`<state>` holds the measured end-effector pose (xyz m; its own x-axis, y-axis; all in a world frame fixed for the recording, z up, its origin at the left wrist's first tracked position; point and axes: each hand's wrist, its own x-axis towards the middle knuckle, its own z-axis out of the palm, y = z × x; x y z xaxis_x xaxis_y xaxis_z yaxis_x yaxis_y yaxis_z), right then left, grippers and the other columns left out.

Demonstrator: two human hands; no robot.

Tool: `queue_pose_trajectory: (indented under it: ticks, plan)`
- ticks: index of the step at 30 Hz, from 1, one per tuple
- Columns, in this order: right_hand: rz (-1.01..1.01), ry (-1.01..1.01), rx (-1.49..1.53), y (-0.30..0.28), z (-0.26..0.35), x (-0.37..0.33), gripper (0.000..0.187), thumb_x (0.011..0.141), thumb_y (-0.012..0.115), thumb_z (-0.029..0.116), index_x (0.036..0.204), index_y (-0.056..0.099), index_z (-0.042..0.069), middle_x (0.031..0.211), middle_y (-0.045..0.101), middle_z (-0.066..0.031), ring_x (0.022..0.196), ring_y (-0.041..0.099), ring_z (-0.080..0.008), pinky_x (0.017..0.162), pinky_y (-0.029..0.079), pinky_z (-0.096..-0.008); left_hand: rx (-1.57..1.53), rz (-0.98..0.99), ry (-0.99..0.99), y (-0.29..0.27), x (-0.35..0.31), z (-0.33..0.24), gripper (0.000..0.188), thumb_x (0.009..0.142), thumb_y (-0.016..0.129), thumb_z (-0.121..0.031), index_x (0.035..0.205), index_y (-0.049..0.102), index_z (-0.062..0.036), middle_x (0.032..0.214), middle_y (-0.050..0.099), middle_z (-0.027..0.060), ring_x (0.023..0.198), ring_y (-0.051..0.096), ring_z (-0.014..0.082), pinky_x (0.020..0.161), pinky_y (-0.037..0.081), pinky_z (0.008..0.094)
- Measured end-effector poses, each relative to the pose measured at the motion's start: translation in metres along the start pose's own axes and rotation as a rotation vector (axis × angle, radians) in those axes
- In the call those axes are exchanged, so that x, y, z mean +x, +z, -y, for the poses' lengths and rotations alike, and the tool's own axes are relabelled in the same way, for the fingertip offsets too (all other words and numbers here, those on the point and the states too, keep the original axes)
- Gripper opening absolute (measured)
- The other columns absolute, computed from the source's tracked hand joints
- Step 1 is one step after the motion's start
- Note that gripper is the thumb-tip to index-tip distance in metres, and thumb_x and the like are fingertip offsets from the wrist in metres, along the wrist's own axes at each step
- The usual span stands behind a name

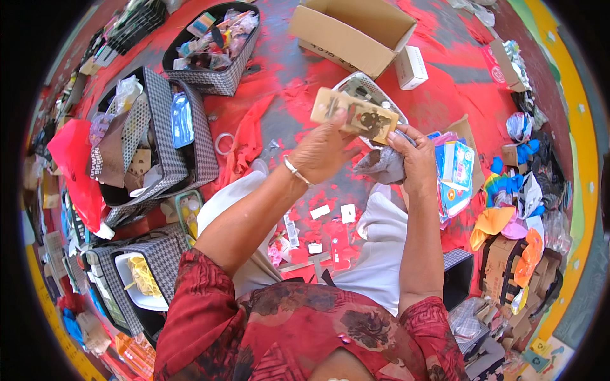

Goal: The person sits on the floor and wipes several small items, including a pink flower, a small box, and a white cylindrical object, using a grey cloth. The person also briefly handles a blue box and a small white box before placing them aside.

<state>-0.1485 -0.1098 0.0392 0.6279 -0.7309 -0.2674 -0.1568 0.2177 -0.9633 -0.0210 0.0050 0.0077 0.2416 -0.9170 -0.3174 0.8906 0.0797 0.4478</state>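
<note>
A flat tan card with a dark printed figure is held tilted in front of me between both hands. My left hand, with a light bangle at its wrist, pinches the card's left part, thumb on its face. My right hand grips the card's right end with thumb and fingers. A grey, soft-looking bundle is bunched below the card, against my right fingers; I cannot tell whether that hand holds it too. Behind the card stands a white basket with dark things in it, partly hidden.
An open cardboard box and a small white box stand ahead. Houndstooth bins full of mixed items line the left. Blue-and-white packs lie right. Paper pieces rest on the red floor between my legs.
</note>
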Motion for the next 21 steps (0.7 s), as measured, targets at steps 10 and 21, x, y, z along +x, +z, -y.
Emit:
queue_pose_trajectory:
  ticks: [10, 21]
  plan:
    - [0.186, 0.09, -0.309, -0.025, 0.02, -0.003, 0.023, 0.067, 0.063, 0.015, 0.082, 0.063, -0.003, 0.068, 0.06, -0.0043, 0.061, 0.054, -0.0083, 0.057, 0.042, -0.0208, 0.737, 0.031, -0.109, -0.012, -0.006, -0.047, 0.041, 0.085, 0.048, -0.038, 0.102, 0.058, -0.0023, 0.096, 0.06, 0.0112, 0.088, 0.058, 0.0182, 0.078, 0.045, 0.031]
    - [-0.094, 0.046, 0.066, -0.025, 0.018, 0.003, 0.02, 0.072, 0.064, 0.014, 0.084, 0.062, -0.001, 0.072, 0.06, -0.0047, 0.06, 0.055, -0.01, 0.056, 0.044, -0.0236, 0.41, 0.179, -0.294, -0.008, -0.003, -0.02, 0.038, 0.086, 0.051, -0.032, 0.107, 0.053, -0.0004, 0.094, 0.061, 0.0116, 0.084, 0.061, 0.0186, 0.066, 0.051, 0.0296]
